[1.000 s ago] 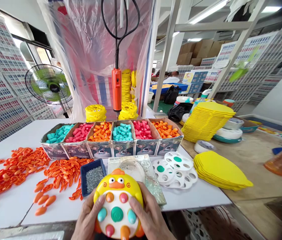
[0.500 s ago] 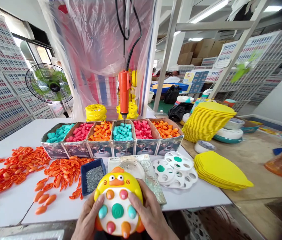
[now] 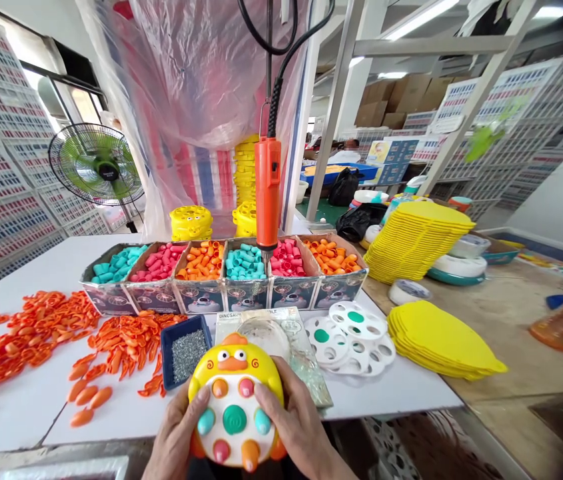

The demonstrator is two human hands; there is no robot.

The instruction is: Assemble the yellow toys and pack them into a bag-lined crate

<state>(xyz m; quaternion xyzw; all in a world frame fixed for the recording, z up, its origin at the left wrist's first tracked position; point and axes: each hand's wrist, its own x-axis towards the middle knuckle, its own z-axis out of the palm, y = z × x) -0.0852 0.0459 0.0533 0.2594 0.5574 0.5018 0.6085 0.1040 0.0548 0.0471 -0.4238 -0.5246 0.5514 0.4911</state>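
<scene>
A yellow duck-faced toy (image 3: 234,413) with a white front, a green centre button and coloured pegs around it is held up near the table's front edge, facing me. My left hand (image 3: 177,427) grips its left side, thumb on the front by a teal peg. On the other side my right hand (image 3: 297,420) wraps the edge, its thumb near the upper pink peg. Fingers behind the toy are hidden. Just beyond it lie a printed box lid (image 3: 306,360) and a blue tray of screws (image 3: 187,350). An orange electric screwdriver (image 3: 268,193) hangs above the bins.
A row of cardboard bins (image 3: 201,293) holds teal, pink and orange pegs. Orange plastic parts (image 3: 36,333) are heaped at left. White perforated discs (image 3: 356,340) lie at right, beside stacked yellow plates (image 3: 436,340). A fan (image 3: 106,167) stands behind the table.
The hanging screwdriver has swung to the right and looks slightly turned and closer. Both hands and the toy stay almost where they were.
</scene>
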